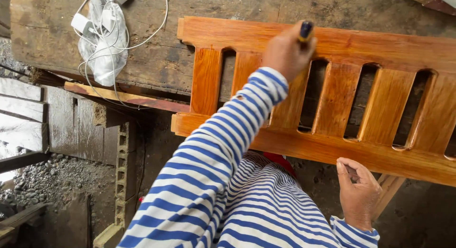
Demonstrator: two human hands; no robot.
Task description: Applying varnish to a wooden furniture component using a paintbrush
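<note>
Orange-brown wood shines on a long slatted frame [332, 93] that lies flat on an old, dark worktop [156, 58]. It has a rail along the top, a rail along the bottom, and short upright slats with gaps between them.

One hand [287, 51], the left one as far as the picture lets me tell, reaches out over the frame near its top rail. Its fingers are closed tight around a thin tool with a dark blue end [306, 30]. Only the end of the tool sticks out above the fist, so its tip is hidden. The arm wears a sleeve with blue and white stripes [213, 153].

The other hand [357, 193] is lower down, at the near edge of the bottom rail. Its fingers curl in loosely and touch the underside of the wood. It holds nothing else.

Far off at the left end of the worktop sits a white plastic bag [105, 48] with white chargers and thin white cables on it. Down below are grey blocks [126, 176] and small stones [52, 176].
</note>
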